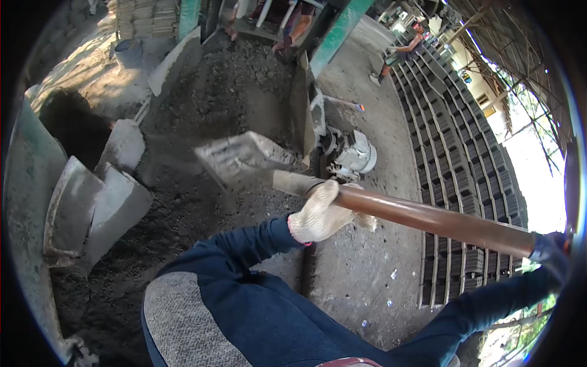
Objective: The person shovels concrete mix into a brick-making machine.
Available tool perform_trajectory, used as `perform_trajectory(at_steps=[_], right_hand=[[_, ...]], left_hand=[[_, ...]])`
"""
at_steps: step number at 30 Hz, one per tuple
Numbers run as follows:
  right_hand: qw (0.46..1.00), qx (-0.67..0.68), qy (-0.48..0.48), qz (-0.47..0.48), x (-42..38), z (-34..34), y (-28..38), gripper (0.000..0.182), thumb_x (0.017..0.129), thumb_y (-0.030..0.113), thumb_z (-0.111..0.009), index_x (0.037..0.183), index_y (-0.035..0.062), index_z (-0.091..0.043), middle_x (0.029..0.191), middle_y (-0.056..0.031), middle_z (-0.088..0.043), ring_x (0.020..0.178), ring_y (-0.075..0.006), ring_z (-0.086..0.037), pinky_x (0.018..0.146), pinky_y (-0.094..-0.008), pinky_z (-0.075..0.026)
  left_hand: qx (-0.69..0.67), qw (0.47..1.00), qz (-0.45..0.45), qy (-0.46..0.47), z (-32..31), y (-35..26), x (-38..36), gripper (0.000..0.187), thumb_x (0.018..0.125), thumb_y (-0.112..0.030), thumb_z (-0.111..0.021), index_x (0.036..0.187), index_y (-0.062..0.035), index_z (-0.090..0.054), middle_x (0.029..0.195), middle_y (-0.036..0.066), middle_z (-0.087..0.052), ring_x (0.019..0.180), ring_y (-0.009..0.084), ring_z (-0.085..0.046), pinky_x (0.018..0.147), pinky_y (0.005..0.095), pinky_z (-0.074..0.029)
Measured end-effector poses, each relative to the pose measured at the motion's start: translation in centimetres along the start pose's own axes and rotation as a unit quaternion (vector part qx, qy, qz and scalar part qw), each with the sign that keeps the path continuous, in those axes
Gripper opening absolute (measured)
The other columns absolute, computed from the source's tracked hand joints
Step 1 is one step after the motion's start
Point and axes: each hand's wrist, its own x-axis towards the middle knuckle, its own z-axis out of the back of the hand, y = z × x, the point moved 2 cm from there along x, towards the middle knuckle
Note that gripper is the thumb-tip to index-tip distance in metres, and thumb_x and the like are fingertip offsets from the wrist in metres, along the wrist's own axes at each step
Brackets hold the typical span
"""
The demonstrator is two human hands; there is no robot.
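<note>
My left hand (323,215), in a white knit glove, is closed around the brown shaft of a shovel (422,214) near its metal socket. At the far right, my right hand (555,255) is at the shovel's blue end grip; it is dark and warped by the lens edge, so its fingers are hard to make out. The shovel's grey, dusty blade (241,158) is smeared by motion. It hangs over dark, damp-looking loose material (211,104) in a low-walled area.
Bent metal plates (98,211) stand at left, beside a dark hole (76,122). A grey motor (356,153) sits right of the low wall. Long rows of stacked grey blocks (455,134) line the right. Another person (406,50) stands farther back; someone's legs (296,27) show at top.
</note>
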Motion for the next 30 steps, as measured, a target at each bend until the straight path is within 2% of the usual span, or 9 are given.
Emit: perform_trajectory(at_steps=[10,15,16,17,19,21,23,27,30], right_hand=[[0.963,0.156,0.192,0.105,-11.6,-13.4,35.0,0.02,0.083,0.017,-0.076,0.096,0.0034,-0.068,0.084,-0.0041,-0.067,0.072,-0.017,-0.065,0.07,-0.0302,-0.052],[0.909,0.225,0.288,-0.201,-27.1,-11.2,34.8,0.037,0.083,0.038,-0.08,0.091,0.0058,-0.064,0.08,-0.0048,-0.063,0.071,-0.016,-0.064,0.064,-0.0302,-0.051],[0.899,0.193,0.292,-0.265,-29.9,-11.2,34.9,0.059,0.087,0.062,-0.067,0.088,0.0036,-0.062,0.08,-0.0063,-0.063,0.074,-0.016,-0.062,0.066,-0.0304,-0.05],[0.898,0.136,0.307,-0.285,-32.9,-11.2,34.5,0.044,0.09,0.046,-0.072,0.088,0.0029,-0.061,0.077,-0.0046,-0.062,0.07,-0.0143,-0.061,0.063,-0.0291,-0.049],[0.836,0.174,0.329,-0.403,-41.7,-11.4,31.8,0.025,0.09,0.025,-0.073,0.086,0.0041,-0.061,0.071,-0.0027,-0.06,0.061,-0.0127,-0.057,0.055,-0.0301,-0.046],[0.643,0.191,0.311,-0.673,-50.4,-8.1,29.3,0.013,0.086,0.011,-0.071,0.081,0.0064,-0.06,0.066,-0.0012,-0.056,0.055,-0.0116,-0.053,0.047,-0.0305,-0.041],[0.561,0.179,0.33,-0.738,-54.3,-4.1,29.4,0.016,0.087,0.012,-0.068,0.075,0.0106,-0.058,0.065,0.0004,-0.053,0.054,-0.0116,-0.051,0.044,-0.0307,-0.039],[0.245,0.092,0.144,-0.955,-72.5,4.9,26.5,0.032,0.095,0.04,-0.049,0.095,0.0166,-0.072,0.083,-0.0012,-0.069,0.074,-0.0196,-0.064,0.068,-0.0434,-0.053],[0.246,0.03,0.175,-0.953,-83.3,13.2,20.6,0.035,0.098,0.028,-0.044,0.109,0.0052,-0.068,0.105,-0.0079,-0.07,0.088,-0.0219,-0.069,0.074,-0.0424,-0.057]], left_hand=[[-0.043,0.971,-0.055,-0.227,15.6,-22.9,4.6,0.074,0.089,-0.073,-0.043,0.098,-0.0033,-0.068,0.101,0.02,-0.069,0.101,0.038,-0.065,0.091,0.0573,-0.047],[-0.027,0.938,-0.051,-0.342,23.1,-28.0,6.4,0.053,0.089,-0.057,-0.059,0.074,-0.0071,-0.066,0.072,0.011,-0.063,0.076,0.0325,-0.062,0.086,0.0534,-0.049],[-0.006,0.924,-0.068,-0.375,22.6,-28.9,7.4,0.048,0.091,-0.052,-0.06,0.067,-0.0103,-0.057,0.066,0.007,-0.057,0.072,0.0276,-0.06,0.084,0.0504,-0.05],[-0.037,0.98,-0.053,-0.187,25.5,-30.1,8.0,0.041,0.092,-0.042,-0.063,0.067,-0.0121,-0.052,0.063,0.004,-0.054,0.066,0.0229,-0.057,0.082,0.0478,-0.052],[0.037,0.901,-0.115,-0.418,23.6,-29.3,8.6,0.036,0.092,-0.033,-0.065,0.067,-0.0141,-0.048,0.061,0.001,-0.052,0.059,0.0201,-0.052,0.079,0.0455,-0.052],[0.043,0.914,-0.069,-0.397,21.0,-26.2,5.9,0.027,0.091,-0.026,-0.066,0.07,-0.0149,-0.054,0.061,0.0,-0.052,0.058,0.018,-0.054,0.078,0.0436,-0.053],[0.069,0.952,0.004,-0.297,18.1,-23.7,2.7,0.027,0.093,-0.029,-0.065,0.071,-0.0147,-0.057,0.061,0.002,-0.056,0.06,0.0202,-0.058,0.081,0.0472,-0.053],[0.084,0.97,0.139,-0.182,15.0,-19.2,-4.1,0.017,0.091,-0.02,-0.061,0.084,-0.0051,-0.061,0.085,0.014,-0.066,0.092,0.0322,-0.065,0.103,0.0588,-0.043],[0.142,0.966,0.198,-0.091,12.4,-15.7,-10.1,0.007,0.093,-0.009,-0.061,0.098,-0.0035,-0.062,0.109,0.015,-0.064,0.117,0.0306,-0.059,0.109,0.0463,-0.042]])
